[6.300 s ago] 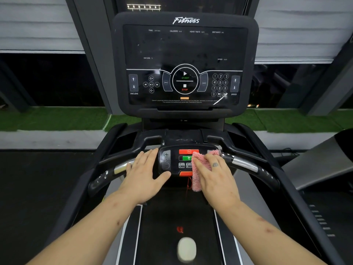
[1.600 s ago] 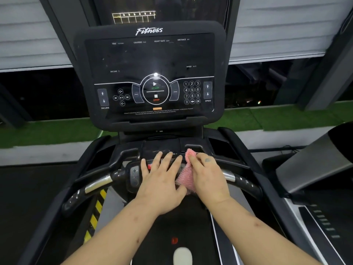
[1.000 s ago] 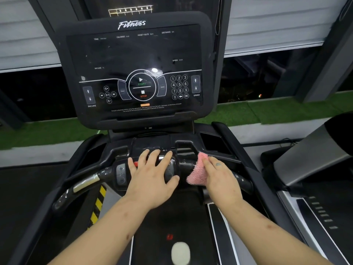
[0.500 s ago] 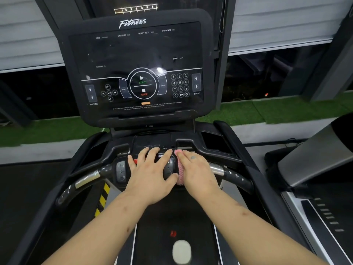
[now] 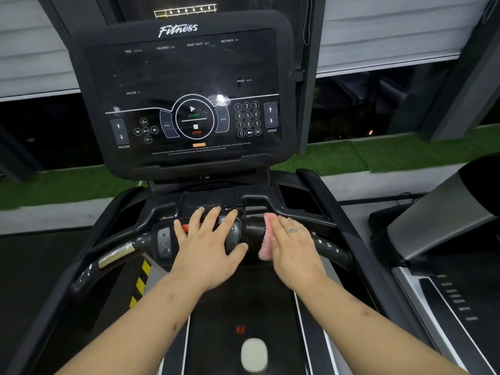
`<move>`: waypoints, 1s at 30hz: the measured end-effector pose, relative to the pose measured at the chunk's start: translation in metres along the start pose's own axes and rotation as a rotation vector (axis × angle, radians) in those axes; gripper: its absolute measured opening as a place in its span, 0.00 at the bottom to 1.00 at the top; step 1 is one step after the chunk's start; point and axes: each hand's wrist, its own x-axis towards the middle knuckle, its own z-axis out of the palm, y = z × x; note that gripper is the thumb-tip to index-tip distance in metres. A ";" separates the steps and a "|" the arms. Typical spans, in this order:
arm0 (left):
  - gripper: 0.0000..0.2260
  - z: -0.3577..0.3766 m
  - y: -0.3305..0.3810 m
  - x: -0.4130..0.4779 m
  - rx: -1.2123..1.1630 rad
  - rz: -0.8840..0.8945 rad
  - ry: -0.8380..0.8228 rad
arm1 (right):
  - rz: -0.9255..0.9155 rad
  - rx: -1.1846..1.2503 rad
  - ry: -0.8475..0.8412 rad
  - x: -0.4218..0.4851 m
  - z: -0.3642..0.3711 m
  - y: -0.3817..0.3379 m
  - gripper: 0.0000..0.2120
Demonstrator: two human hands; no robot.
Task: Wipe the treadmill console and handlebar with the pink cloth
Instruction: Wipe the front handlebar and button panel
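The black treadmill console [image 5: 186, 77] with its touch panel stands upright ahead of me. Below it runs the curved handlebar [image 5: 116, 255] with a small control pod [image 5: 165, 242] at its middle. My left hand [image 5: 208, 250] lies flat with spread fingers on that pod, covering its red button. My right hand [image 5: 292, 247] presses the pink cloth [image 5: 266, 239] flat against the handlebar just right of the pod. Only the cloth's left edge shows beside my palm.
The treadmill belt [image 5: 243, 307] runs below my arms, with a pale oval object [image 5: 254, 354] near the bottom edge. A second machine [image 5: 443, 212] stands at the right. Black side rails [image 5: 322, 190] flank the console. Green turf [image 5: 378, 155] lies beyond.
My right hand has slid the pink cloth to the right, away from the control pod and along the handlebar. My left hand has stayed flat on the pod.
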 end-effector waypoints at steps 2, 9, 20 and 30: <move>0.34 -0.001 0.000 0.000 -0.004 -0.001 -0.008 | -0.049 -0.002 -0.019 0.006 -0.003 -0.018 0.30; 0.34 -0.001 -0.001 0.001 -0.004 0.003 -0.006 | -0.092 0.006 -0.106 0.014 -0.009 -0.040 0.26; 0.34 -0.002 -0.003 0.000 -0.014 0.005 -0.034 | -0.019 0.047 -0.139 0.006 -0.014 -0.036 0.31; 0.30 0.000 -0.004 0.001 -0.010 -0.001 -0.012 | -0.092 0.030 -0.094 0.003 -0.008 -0.025 0.26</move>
